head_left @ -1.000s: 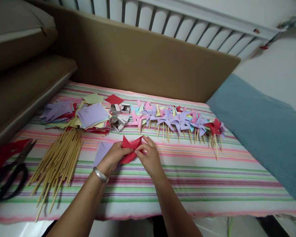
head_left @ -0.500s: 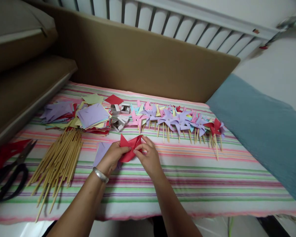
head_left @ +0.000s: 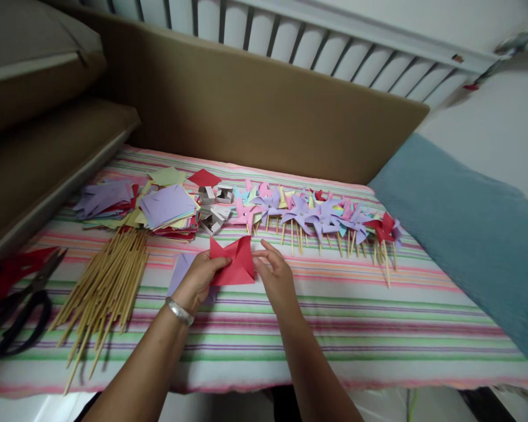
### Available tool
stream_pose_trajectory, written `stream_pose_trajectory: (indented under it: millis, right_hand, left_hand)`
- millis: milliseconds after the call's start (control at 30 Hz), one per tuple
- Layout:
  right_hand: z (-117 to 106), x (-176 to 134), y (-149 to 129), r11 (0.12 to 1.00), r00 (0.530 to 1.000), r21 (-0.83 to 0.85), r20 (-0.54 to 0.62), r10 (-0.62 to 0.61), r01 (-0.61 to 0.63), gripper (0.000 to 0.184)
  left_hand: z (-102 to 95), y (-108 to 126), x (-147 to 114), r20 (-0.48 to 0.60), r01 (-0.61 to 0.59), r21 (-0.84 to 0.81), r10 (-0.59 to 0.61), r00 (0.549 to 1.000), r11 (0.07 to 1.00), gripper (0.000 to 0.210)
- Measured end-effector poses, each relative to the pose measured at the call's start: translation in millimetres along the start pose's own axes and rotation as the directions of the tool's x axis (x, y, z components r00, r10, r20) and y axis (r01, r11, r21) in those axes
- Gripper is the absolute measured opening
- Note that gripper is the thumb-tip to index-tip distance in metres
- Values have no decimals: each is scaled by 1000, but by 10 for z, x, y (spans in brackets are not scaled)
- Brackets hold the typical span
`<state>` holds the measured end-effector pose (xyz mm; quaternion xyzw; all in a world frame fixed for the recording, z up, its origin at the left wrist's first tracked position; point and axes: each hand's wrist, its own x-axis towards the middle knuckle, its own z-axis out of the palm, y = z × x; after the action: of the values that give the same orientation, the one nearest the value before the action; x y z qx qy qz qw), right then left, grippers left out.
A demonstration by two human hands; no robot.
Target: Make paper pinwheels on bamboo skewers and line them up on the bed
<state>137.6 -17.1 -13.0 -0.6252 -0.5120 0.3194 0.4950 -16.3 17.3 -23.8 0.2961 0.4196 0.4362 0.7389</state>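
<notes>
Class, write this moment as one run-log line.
left hand: holds red paper | right hand: open near paper's edge, contact unclear | beyond: pinwheels | leftward: sticks

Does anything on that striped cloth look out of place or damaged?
Nothing looks spilled or clearly damaged. Untidy, perhaps: the sticks fan unevenly, some crossing, one reaching near the front edge of the cloth. A stray red piece lies by the scissors, apart from the red sheet in the left hand.

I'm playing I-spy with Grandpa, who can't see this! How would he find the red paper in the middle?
Start at the striped cloth, then find the left hand, past a silver bracelet. It pinches the red paper by one side. Only this red piece is in a hand.
</notes>
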Motion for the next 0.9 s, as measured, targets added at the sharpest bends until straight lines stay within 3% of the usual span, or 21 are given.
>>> stream_pose_trajectory:
  millis: [100,233,300,433,533,733,900]
  right_hand:
    - [0,16,17,945,977,260,-28,211,-197,36]
    - [16,6,-27,820,913,408,110,393,-402,69]
    - [26,-2,-56,797,905,431,168,390,-423,70]
    - [48,2,-56,772,922,506,254,293,-385,44]
    - [45,19,-13,773,938,535,246,245,-342,34]
    - [-46,49,3,783,930,516,296,219,-348,40]
    - [-116,57,8,884,910,333,362,201,-328,51]
  left_hand:
    - [41,21,-24,7,1,-23,-1,1000,1000,19]
    - [104,8,-53,57,3,-60,0,998,998,20]
    - [136,-35,-62,84,2,-51,2,996,999,21]
    - [193,-140,-70,101,24,-1,-24,995,1000,23]
    - [205,-149,-73,139,46,11,-47,989,999,25]
    - [124,8,-98,221,66,75,-82,972,995,24]
    - [82,34,-83,268,72,168,-116,956,983,25]
